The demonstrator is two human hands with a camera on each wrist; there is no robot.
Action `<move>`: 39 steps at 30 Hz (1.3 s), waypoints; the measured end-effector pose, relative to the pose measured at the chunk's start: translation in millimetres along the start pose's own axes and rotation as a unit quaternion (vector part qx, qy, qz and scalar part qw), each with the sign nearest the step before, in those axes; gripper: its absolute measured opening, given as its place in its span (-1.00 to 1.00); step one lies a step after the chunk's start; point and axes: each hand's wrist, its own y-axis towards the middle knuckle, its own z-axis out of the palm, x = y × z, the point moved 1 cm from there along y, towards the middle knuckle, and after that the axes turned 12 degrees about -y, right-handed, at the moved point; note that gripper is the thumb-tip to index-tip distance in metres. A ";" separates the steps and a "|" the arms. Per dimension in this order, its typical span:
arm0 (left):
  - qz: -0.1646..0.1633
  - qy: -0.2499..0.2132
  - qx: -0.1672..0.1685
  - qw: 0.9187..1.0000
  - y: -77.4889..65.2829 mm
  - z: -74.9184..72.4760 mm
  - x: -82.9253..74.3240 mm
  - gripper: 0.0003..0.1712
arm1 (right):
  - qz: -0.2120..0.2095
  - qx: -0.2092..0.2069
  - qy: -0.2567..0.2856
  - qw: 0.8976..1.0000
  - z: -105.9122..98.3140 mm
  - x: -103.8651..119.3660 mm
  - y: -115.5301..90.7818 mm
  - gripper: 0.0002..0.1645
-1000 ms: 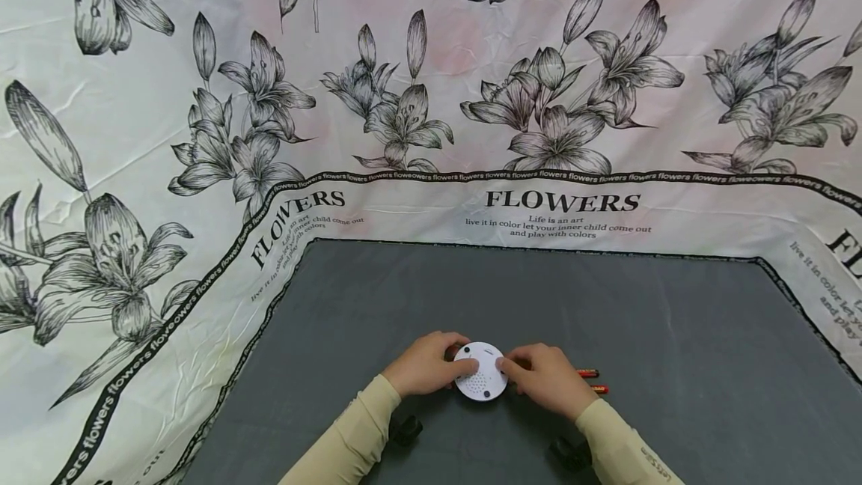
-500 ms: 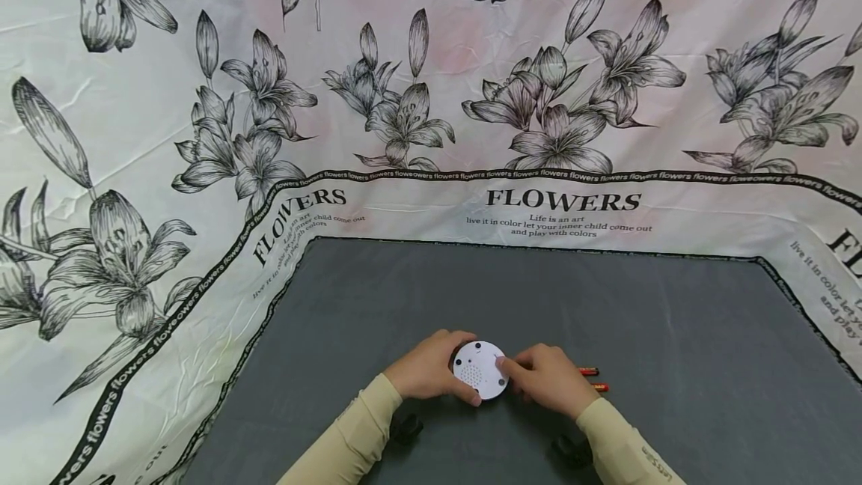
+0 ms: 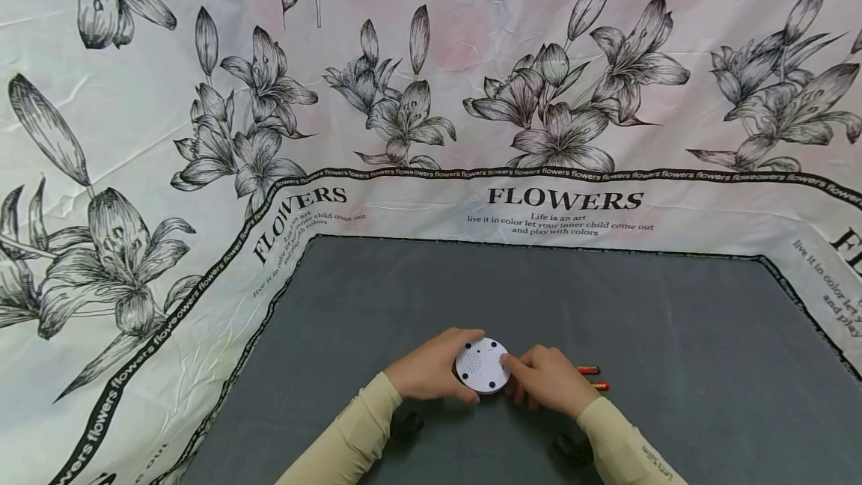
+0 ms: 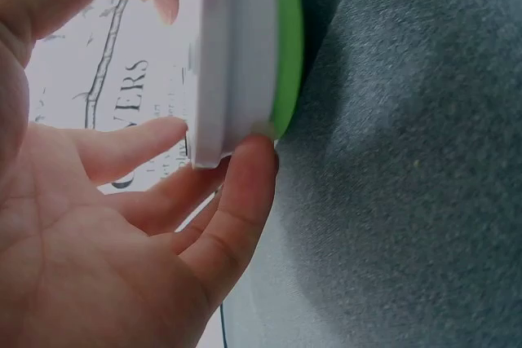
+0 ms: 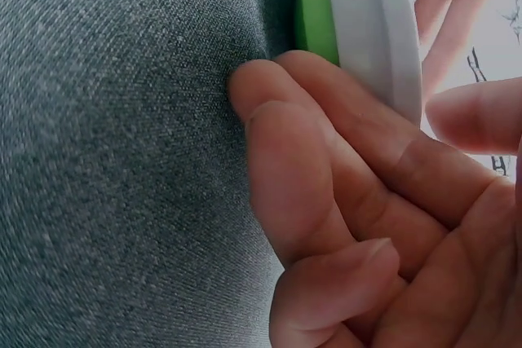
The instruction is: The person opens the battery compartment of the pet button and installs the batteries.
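A round white device (image 3: 482,367) with dark round feet and a patch of small holes faces up in the head view. Its side in the left wrist view shows a pale rim and a green part (image 4: 287,55) toward the dark cloth. My left hand (image 3: 431,367) grips the device around its left side, thumb at the near edge and fingers at the far edge. My right hand (image 3: 554,382) pinches the right edge, with the thumb (image 5: 477,116) by the white rim and a finger near the green part. The device's underside is hidden.
Two red batteries (image 3: 598,386) lie on the dark grey cloth (image 3: 404,283), just beyond the right hand and partly covered by it. A black object (image 3: 407,427) shows below the left wrist, and another (image 3: 572,449) below the right. White flower-printed fabric (image 3: 559,208) borders the grey area.
The white device has turned between the hands, so its dark feet sit at different places. My left thumb has moved from its upper face to its near edge. The right hand has barely shifted.
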 end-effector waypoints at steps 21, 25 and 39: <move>-0.001 0.022 -0.005 1.000 -0.5 -1.5 2.4 0.04 | 0.006 -0.102 -0.065 0.993 -6.4 8.2 -1.5 -0.83; -0.006 0.022 -0.011 1.000 -2.0 -0.8 1.7 0.09 | -0.010 -0.109 -0.056 0.992 -6.0 7.5 -1.5 -0.58; -0.002 -0.007 -0.009 1.000 -4.7 -4.4 2.4 -0.07 | -0.108 -0.151 -0.047 0.981 -8.8 12.0 -5.6 -0.57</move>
